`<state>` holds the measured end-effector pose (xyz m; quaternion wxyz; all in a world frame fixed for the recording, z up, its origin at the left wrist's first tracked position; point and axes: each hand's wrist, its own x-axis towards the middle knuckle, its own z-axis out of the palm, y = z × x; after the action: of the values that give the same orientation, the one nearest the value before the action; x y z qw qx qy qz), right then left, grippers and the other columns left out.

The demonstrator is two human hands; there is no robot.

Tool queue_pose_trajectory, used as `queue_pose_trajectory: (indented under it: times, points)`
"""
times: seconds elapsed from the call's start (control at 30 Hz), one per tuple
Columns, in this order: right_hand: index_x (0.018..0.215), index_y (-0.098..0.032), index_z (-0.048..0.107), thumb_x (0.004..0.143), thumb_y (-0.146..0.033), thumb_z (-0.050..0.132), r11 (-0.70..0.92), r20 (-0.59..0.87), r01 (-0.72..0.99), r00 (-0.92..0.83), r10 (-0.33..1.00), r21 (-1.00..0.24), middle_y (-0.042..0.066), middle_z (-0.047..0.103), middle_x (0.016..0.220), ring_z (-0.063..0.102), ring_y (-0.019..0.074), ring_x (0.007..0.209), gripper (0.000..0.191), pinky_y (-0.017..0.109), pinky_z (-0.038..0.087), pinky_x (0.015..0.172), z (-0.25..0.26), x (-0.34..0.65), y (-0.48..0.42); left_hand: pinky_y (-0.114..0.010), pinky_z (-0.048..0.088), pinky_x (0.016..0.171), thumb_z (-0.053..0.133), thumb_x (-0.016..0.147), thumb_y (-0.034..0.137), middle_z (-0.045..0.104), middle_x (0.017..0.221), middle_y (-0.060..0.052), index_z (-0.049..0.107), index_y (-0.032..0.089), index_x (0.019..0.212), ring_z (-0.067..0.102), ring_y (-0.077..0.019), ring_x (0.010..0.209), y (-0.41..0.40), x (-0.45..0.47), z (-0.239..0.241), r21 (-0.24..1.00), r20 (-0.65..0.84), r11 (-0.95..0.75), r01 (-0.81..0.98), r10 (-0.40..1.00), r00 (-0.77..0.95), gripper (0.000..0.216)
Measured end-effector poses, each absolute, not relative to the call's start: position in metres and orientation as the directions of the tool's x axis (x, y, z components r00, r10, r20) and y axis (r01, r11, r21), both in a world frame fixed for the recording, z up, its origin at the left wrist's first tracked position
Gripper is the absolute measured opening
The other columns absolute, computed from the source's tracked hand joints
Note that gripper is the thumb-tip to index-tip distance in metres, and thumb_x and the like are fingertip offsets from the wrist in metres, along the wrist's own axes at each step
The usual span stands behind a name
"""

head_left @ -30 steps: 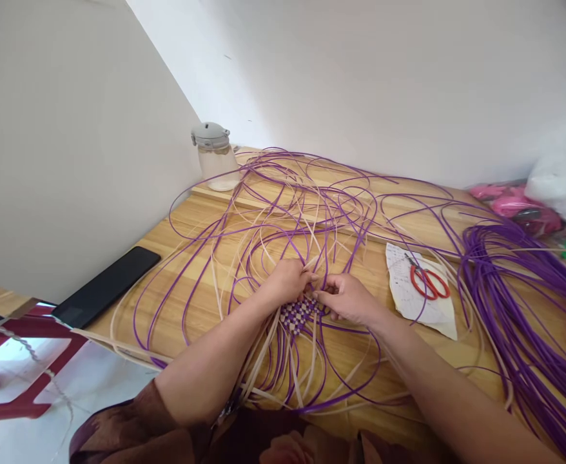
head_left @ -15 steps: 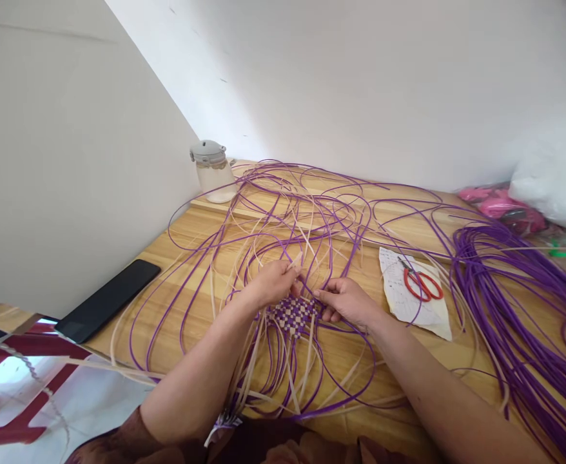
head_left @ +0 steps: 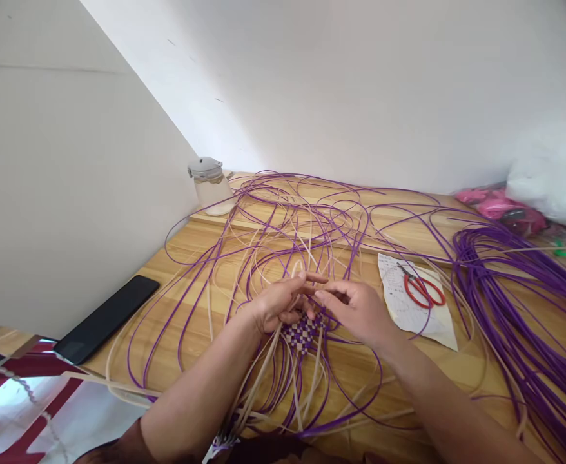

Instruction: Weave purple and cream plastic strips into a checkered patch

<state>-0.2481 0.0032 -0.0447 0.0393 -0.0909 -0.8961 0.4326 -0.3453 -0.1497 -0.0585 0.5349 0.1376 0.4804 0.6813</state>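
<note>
Two pale walls (head_left: 360,84) back one wooden surface (head_left: 457,367). One purple-and-cream checked weave (head_left: 300,336) sits just beneath both hands: left fingers (head_left: 290,317) half curled, right fingers (head_left: 329,300) nearly closed; whether either grips a strand, I cannot tell. Rightward, bare wood separates them from one paper sheet (head_left: 399,310) carrying one scissors (head_left: 423,283).

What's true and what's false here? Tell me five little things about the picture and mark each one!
1. The scissors lie on the paper. True.
2. The purple bundle is left of the scissors. False: the purple bundle is to their right.
3. The weaving mixes purple and pale strips. True.
4. The hands are far apart. False: the left hand and right hand are close together.
5. The jar has no lid. False: the jar has a grey lid.
</note>
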Motion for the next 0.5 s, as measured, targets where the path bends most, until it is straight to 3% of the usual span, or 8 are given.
queue_pose_trajectory:
  times: [0.1,0.17,0.3,0.4,0.5]
  points:
    - [0.084,-0.018,0.07,0.086,-0.037,0.055,0.422,-0.087,0.105,-0.994,0.06,-0.901,0.0,0.065,0.068,0.053,0.0104,0.056,0.024,0.021,0.037,0.051,-0.048,-0.253,-0.013,-0.012,0.01,0.03,0.045,0.091,0.045,0.063,0.097,-0.008,0.057,0.023,0.123,0.048,-0.0036,0.048,-0.149,-0.34,-0.057,0.795,-0.308,0.033,-0.605,0.882,-0.356,0.04]
    - [0.08,-0.016,0.068,0.083,-0.035,0.058,0.363,-0.11,0.131,-0.991,0.08,-0.922,0.001,0.064,0.066,0.052,0.0104,0.055,0.022,0.021,0.037,0.051,-0.053,-0.256,-0.019,-0.012,0.012,0.031,0.044,0.092,0.045,0.062,0.09,-0.006,0.056,0.025,0.125,0.041,-0.0018,0.043,-0.147,-0.338,-0.057,0.792,-0.32,0.045,-0.608,0.879,-0.352,0.041]
    - [0.075,-0.016,0.065,0.082,-0.038,0.058,0.315,-0.089,0.148,-0.977,0.196,-0.937,0.002,0.064,0.062,0.054,0.0122,0.056,0.024,0.022,0.041,0.054,-0.058,-0.26,-0.01,-0.014,0.019,0.032,0.05,0.087,0.048,0.062,0.087,-0.006,0.053,0.021,0.128,0.053,-0.0068,0.05,-0.147,-0.339,-0.059,0.851,-0.317,0.066,-0.52,0.855,-0.41,0.049]
    - [0.079,-0.016,0.067,0.079,-0.04,0.061,0.347,0.008,0.118,-0.94,0.341,-0.93,0.005,0.069,0.077,0.061,0.0159,0.071,0.024,0.025,0.046,0.065,-0.056,-0.261,0.004,-0.016,0.016,0.035,0.053,0.084,0.053,0.056,0.075,-0.002,0.059,0.015,0.116,0.041,-0.0035,0.043,-0.147,-0.339,-0.06,0.897,-0.318,0.109,-0.428,0.831,-0.457,0.05]
    - [0.083,-0.016,0.067,0.08,-0.046,0.059,0.381,0.008,0.152,-0.922,0.386,-0.912,0.004,0.067,0.071,0.059,0.0147,0.063,0.031,0.024,0.045,0.059,-0.054,-0.26,0.012,-0.017,0.021,0.041,0.054,0.082,0.056,0.047,0.062,0.003,0.065,0.011,0.092,0.032,-0.003,0.045,-0.146,-0.337,-0.063,0.949,-0.256,0.12,-0.292,0.834,-0.488,0.048]
